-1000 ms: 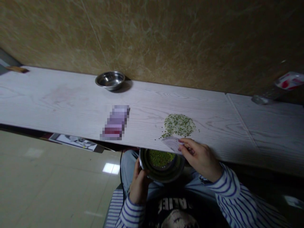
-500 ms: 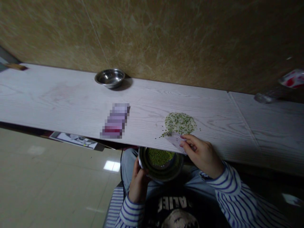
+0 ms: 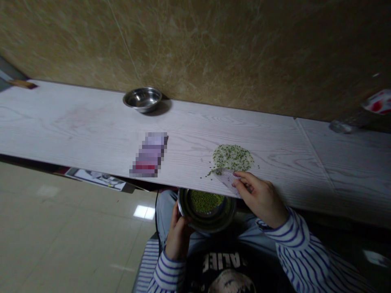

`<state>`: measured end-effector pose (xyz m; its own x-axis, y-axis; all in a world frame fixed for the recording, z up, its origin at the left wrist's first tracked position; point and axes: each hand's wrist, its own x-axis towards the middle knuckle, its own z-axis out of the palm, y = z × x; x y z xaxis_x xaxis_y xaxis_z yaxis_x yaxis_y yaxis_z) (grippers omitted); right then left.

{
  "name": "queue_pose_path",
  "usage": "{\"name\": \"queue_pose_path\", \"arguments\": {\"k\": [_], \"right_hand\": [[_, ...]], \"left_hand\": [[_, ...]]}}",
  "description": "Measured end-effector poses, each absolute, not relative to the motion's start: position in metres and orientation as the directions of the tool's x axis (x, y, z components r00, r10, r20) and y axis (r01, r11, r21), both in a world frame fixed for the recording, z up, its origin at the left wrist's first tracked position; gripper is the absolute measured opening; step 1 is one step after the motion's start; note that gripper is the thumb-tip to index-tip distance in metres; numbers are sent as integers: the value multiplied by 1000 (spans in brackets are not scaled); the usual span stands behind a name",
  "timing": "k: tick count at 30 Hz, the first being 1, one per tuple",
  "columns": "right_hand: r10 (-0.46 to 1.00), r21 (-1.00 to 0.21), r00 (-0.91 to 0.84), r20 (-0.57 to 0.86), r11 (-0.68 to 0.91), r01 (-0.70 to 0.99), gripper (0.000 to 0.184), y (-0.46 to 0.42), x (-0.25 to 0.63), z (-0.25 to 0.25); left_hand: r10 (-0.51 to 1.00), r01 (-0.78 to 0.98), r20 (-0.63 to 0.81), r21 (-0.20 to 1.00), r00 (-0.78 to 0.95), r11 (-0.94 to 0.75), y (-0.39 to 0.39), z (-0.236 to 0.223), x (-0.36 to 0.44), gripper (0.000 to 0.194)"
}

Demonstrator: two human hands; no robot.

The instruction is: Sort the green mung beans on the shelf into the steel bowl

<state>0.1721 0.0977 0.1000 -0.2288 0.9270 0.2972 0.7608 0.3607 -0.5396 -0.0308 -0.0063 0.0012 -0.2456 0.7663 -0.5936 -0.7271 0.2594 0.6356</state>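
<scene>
My left hand (image 3: 179,234) grips the left rim of a metal bowl (image 3: 210,224), held just below the table's front edge. Green beans (image 3: 205,200), which look like mung beans, lie inside it. Between the thumb and fingers of my right hand (image 3: 259,197) is a clear plastic protractor (image 3: 226,178), laid against the tabletop. Its far edge touches the near side of a spread of green beans mixed with white grains (image 3: 232,157). A few loose beans are scattered left of that spread.
A second metal bowl (image 3: 143,106) stands by the wall. A pixelated purple phone-shaped item (image 3: 149,154) lies left of the beans on the white table (image 3: 91,126). At the right a plastic bottle (image 3: 351,122) lies near the wall; a brown wooden piece (image 3: 23,84) is far left.
The protractor in my right hand has moved slightly away from me, up to the near edge of the spread. My left hand keeps the bowl in nearly the same place.
</scene>
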Motion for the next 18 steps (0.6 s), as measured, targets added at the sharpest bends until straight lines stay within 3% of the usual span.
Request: {"name": "queue_pose_path", "arguments": {"k": [18], "right_hand": [[929, -564, -230, 291, 361, 743, 24, 102, 166, 99]], "left_hand": [[765, -716, -590, 648, -257, 259, -3, 8, -36, 66]]}}
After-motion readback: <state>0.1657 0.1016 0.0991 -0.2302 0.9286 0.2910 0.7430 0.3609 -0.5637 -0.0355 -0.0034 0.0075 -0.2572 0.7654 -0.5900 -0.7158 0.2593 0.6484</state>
